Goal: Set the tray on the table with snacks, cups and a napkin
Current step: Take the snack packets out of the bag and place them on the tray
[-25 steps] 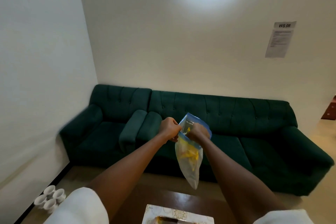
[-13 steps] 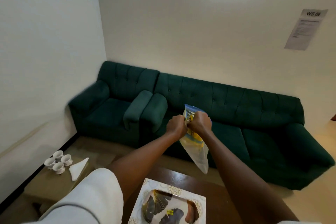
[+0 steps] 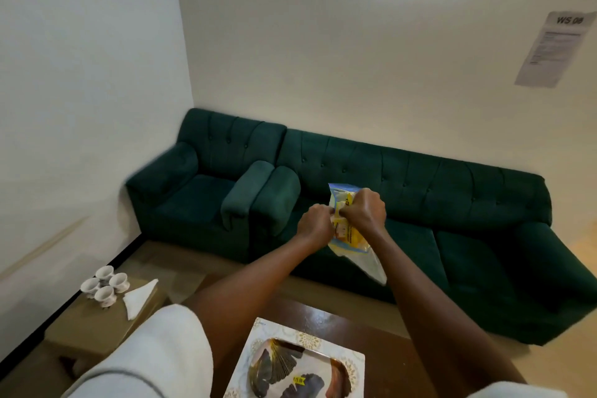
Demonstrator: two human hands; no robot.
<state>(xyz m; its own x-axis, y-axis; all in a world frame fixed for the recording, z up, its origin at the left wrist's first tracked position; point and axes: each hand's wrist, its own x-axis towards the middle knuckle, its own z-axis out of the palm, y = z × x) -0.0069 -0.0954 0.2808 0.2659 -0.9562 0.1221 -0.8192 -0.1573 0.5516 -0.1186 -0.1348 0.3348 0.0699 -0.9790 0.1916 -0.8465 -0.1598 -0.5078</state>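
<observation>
Gripping a crinkly clear snack bag (image 3: 352,237) at its top, left hand (image 3: 315,223) and right hand (image 3: 364,211) both clench it, knuckles nearly touching. Rectangular patterned tray (image 3: 311,339) sits on glossy brown table (image 3: 384,331) at 6 o'clock, apart from the bag. White cups (image 3: 105,286) and folded napkin (image 3: 139,298) lie at 8 o'clock.

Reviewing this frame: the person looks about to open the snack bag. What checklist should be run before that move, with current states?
1. Left hand and right hand both grip the top of the snack bag: ok.
2. Bag already open: cannot tell, the hands hide its top.
3. Tray lies on the table: ok.
4. Free room in the tray: cannot tell, dark items lie in it and the frame cuts it off.
5. Cups and napkin on the tray: not ok, both sit on the side table.
</observation>
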